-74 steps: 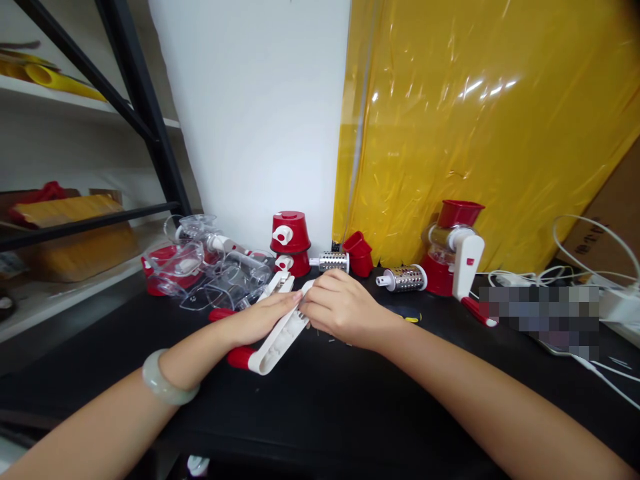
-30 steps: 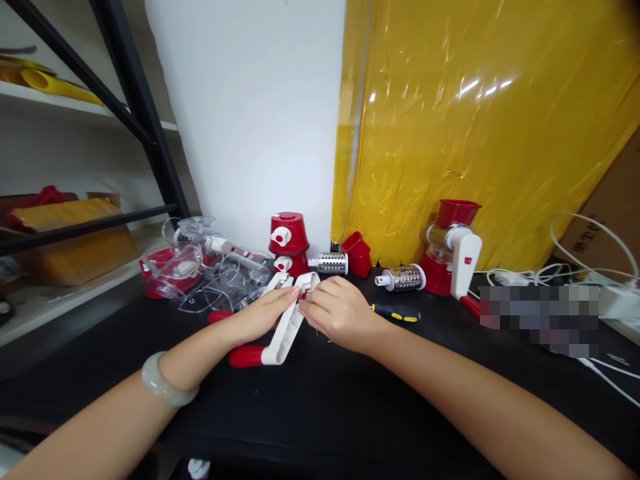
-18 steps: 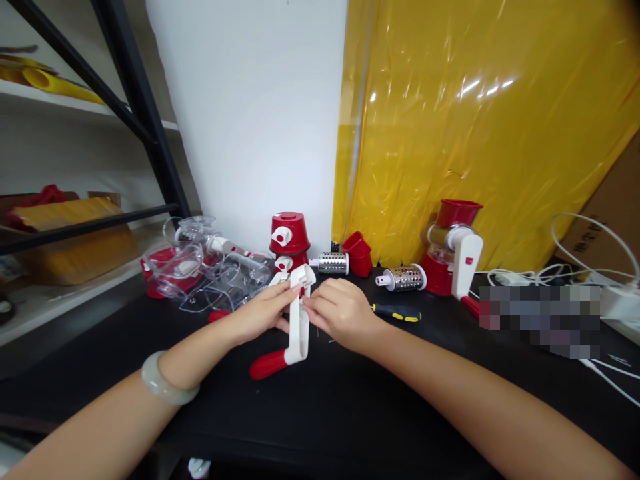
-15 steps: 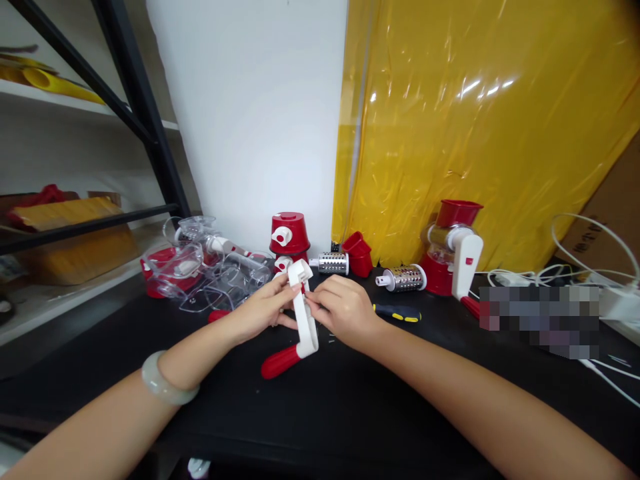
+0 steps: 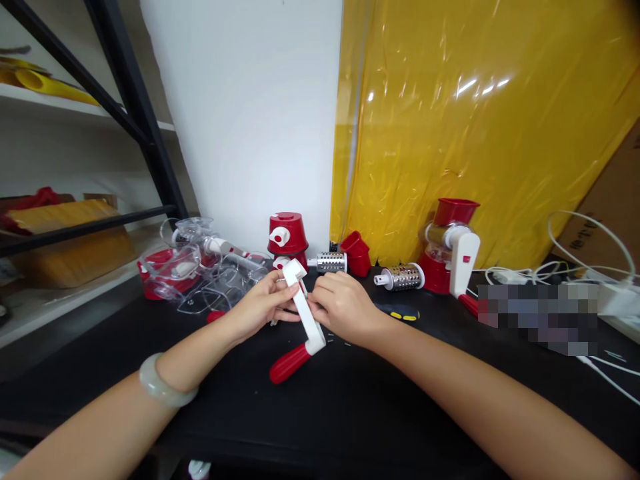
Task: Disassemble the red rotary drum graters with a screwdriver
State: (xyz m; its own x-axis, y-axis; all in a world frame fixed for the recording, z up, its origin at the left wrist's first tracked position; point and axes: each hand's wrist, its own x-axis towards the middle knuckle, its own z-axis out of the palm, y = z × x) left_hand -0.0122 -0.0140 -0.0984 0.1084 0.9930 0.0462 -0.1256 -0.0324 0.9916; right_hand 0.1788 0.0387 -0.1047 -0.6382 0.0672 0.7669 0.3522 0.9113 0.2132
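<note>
A white crank handle (image 5: 310, 321) with a red grip (image 5: 290, 363) is held tilted above the black table. My left hand (image 5: 264, 300) pinches its upper part from the left, thumb on the white arm. From the right, my right hand (image 5: 345, 308) is closed with its fingertips at the hollow inner side of the handle. A bit of red shows by the left thumb; what lies under the right fingertips is hidden. Several small screws (image 5: 347, 344) lie on the table just below my right hand.
Behind my hands stand red grater bases (image 5: 289, 233), drum graters (image 5: 401, 277) and a red hopper (image 5: 355, 253). Clear plastic parts (image 5: 220, 287) are heaped at left. A screwdriver (image 5: 404, 313) lies right of my right hand, before an assembled grater (image 5: 464, 257). White cables (image 5: 545, 273) run far right.
The crank handle has turned in my hands: its outer face shows more now, and its red grip has swung slightly right and lower. Both hands stay on it.
</note>
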